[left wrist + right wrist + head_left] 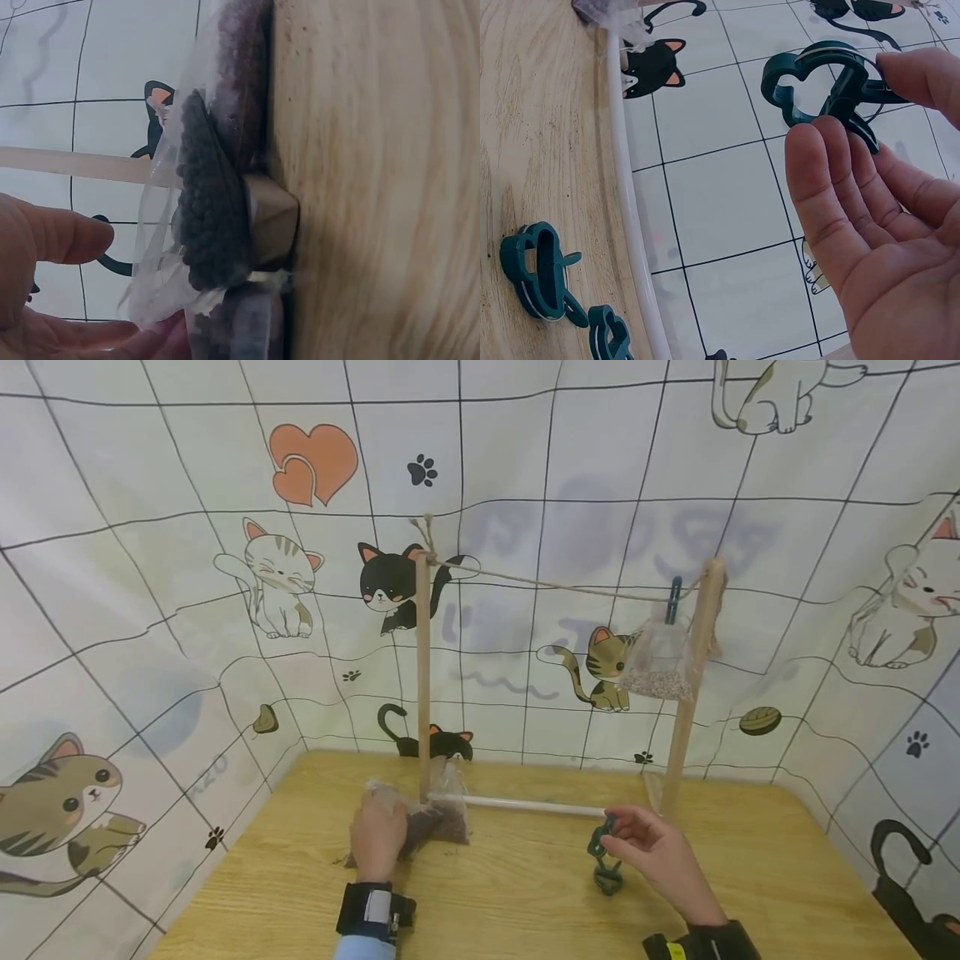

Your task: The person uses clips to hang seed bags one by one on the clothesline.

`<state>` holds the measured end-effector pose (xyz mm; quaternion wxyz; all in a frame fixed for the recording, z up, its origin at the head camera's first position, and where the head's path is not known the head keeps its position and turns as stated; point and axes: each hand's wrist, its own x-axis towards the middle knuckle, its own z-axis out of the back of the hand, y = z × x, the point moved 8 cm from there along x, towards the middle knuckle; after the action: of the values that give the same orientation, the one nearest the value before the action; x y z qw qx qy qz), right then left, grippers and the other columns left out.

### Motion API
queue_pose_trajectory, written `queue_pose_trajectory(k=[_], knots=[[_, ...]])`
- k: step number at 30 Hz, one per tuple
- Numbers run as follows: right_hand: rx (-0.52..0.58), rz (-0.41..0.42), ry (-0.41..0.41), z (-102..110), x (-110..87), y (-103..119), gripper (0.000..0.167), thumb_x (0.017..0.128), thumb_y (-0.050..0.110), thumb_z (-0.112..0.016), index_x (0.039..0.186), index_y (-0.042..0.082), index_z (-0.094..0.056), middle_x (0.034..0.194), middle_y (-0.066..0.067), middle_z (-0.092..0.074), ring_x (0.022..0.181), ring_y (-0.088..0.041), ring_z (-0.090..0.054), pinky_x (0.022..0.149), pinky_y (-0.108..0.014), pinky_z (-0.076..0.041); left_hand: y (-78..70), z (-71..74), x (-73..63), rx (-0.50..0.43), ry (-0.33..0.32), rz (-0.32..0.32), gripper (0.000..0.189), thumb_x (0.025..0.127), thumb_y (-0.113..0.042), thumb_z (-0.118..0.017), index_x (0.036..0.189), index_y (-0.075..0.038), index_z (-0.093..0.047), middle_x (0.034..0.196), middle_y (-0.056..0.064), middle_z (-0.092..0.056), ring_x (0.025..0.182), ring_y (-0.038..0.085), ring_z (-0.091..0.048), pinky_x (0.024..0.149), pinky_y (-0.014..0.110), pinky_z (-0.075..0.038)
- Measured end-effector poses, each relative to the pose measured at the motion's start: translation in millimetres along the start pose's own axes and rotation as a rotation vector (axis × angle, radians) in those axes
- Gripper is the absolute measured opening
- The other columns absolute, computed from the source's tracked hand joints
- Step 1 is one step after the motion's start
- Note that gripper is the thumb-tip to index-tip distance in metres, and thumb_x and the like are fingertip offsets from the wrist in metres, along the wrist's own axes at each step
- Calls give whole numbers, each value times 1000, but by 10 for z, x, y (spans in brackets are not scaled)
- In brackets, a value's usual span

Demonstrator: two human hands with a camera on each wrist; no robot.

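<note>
My right hand (pixel 656 852) pinches a green plastic spring clip (pixel 817 86) between thumb and fingertips, its looped jaws pointing away from the palm. More green clips (pixel 536 270) lie on the table below that hand. On the left, my left hand (pixel 378 835) is at several clear plastic bags. One bag (pixel 214 202) holds dark round beads or beans; its loose plastic lies between my spread thumb and fingers, the fingertips at its lower edge. Behind it, another bag (pixel 240 82) has reddish-purple contents.
A wooden frame with two posts (pixel 693 693) stands at the back of the table (pixel 517 885), joined by a white bar (pixel 525 804) low down. Between the post tops runs a string (pixel 547 583). From its right end hangs a bag of pale grains (pixel 656 672) under a green clip (pixel 673 600).
</note>
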<state>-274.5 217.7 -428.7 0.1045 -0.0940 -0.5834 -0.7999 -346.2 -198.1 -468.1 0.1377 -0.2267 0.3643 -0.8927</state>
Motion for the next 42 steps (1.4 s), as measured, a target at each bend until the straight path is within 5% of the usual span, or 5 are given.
queue_pose_trajectory(k=[5,10,20,32,42], knots=[[4,40,1,-4,-2,29,39,91,2,-76,127,-7,-63,97,-15,-67,86,-8,-66,75,-24,-59,90,-41,32,-123,36,75,64,94,-14,-65,144,17,-40,112,37,-65,99,53,-66,79,62,-54],[23,54,26,-18,-7,39,40,93,3,-75,128,-10,-62,97,-17,-67,85,-9,-66,74,-25,-59,123,-44,34,-196,16,105,63,93,-13,-66,145,13,-43,102,27,-71,85,40,-69,68,52,-54],[26,62,37,-20,-21,34,39,92,3,-76,126,-10,-62,96,-17,-67,85,-9,-66,74,-25,-59,-3,42,19,-198,-49,-10,22,95,-12,-66,108,5,-71,86,20,-71,71,32,-65,58,39,-48],[-34,69,18,10,-10,78,39,89,2,-78,125,-7,-64,99,-11,-69,86,-7,-66,76,-23,-58,-537,258,-116,-137,31,-254,8,92,-8,-73,89,-1,-76,75,9,-69,61,17,-56,55,33,-44],[-61,107,-76,123,-54,186,40,90,1,-77,128,-3,-64,100,-8,-71,88,-4,-65,75,-22,-57,-1076,348,-366,-298,155,-421,9,90,-3,-73,85,-8,-78,73,1,-68,66,10,-57,58,27,-47]])
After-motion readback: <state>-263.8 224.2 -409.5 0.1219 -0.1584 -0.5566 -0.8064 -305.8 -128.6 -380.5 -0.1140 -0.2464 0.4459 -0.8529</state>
